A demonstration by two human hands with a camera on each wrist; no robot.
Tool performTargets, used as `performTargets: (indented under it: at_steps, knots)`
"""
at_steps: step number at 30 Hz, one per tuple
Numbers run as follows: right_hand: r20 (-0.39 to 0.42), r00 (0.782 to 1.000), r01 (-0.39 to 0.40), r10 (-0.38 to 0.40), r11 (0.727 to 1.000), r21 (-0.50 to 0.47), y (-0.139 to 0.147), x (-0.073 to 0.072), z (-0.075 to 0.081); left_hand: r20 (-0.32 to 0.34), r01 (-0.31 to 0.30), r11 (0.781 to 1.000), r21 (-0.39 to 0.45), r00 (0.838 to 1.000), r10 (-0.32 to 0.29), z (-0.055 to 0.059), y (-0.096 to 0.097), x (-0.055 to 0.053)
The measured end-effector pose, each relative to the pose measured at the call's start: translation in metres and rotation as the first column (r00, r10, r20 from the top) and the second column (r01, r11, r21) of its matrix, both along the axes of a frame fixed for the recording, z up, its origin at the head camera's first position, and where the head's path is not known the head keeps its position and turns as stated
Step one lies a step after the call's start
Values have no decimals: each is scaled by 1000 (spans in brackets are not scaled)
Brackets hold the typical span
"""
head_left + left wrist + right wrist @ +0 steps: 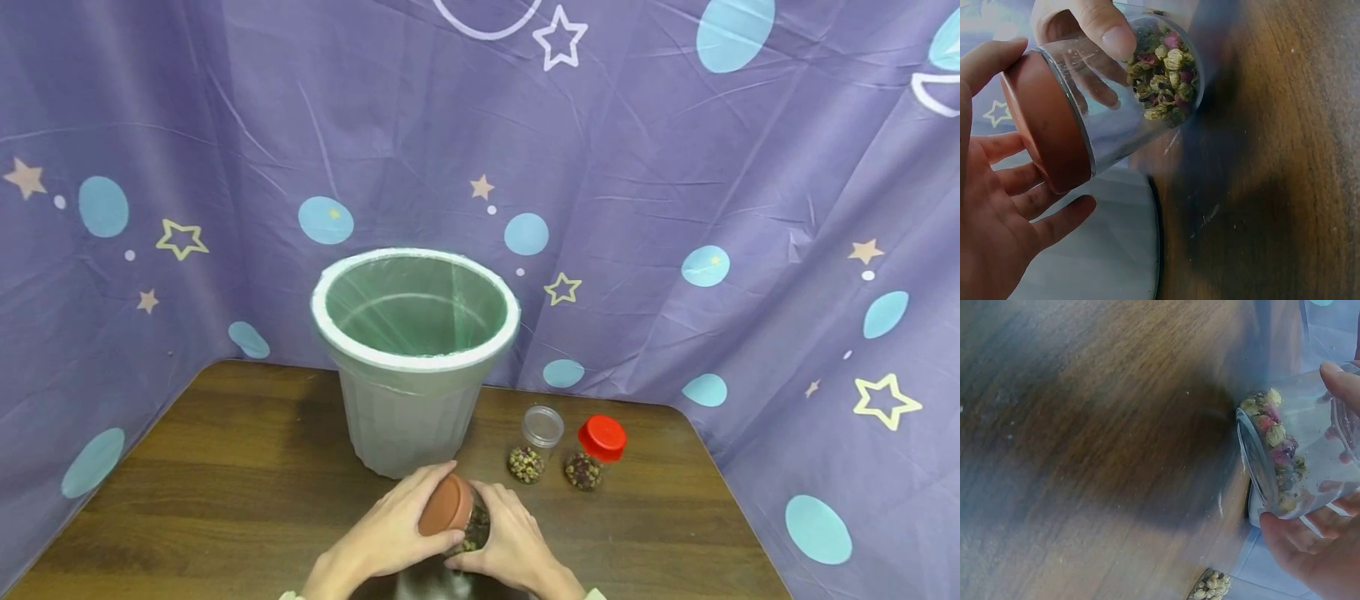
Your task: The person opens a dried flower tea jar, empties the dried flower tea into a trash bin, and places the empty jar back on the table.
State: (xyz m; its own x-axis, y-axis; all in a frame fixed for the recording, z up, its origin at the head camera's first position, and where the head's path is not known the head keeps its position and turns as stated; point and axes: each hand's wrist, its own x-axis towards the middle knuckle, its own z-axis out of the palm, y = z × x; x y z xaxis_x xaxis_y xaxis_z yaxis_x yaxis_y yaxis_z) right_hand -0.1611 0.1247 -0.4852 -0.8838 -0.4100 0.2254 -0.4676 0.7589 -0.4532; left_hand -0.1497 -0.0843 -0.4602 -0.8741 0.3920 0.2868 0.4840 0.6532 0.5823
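A clear jar (pixel 1104 150) of dried flowers (pixel 1166 75), yellow, pink and green, is tilted close over the table in front of the bin. My left hand (pixel 386 529) grips its orange-brown lid (pixel 1047 122), fingers and thumb spread around the rim. Around the jar's clear body curls my right hand (pixel 517 537), with the thumb on the near side and the fingers behind. In the left wrist view the lid sits on the jar's mouth. The flowers lie gathered at the bottom end.
A grey bin (pixel 412 425) with a white rim and a green liner stands behind the hands. To its right are two smaller jars of dried flowers, one with a clear lid (pixel 543 425), one with a red lid (pixel 602 437). A purple patterned curtain (pixel 615 208) surrounds the wooden table (pixel 247 483).
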Motion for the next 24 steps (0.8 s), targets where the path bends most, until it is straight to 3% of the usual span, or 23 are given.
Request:
performTargets:
  at_steps: [9,16,24]
  knots:
    - [4,999,-47,47,999,-16,3,-2,-1,-8,12,1000,-2,1000,-12,1,0,-3]
    - [86,985,-144,148,988,-59,0,-8,-6,-9,25,1000,-18,1000,-25,-3,-4,-7]
    - [21,989,-145,148,986,-87,-2,-10,-17,-90,-10,985,-171,996,-5,-5,-3,-6]
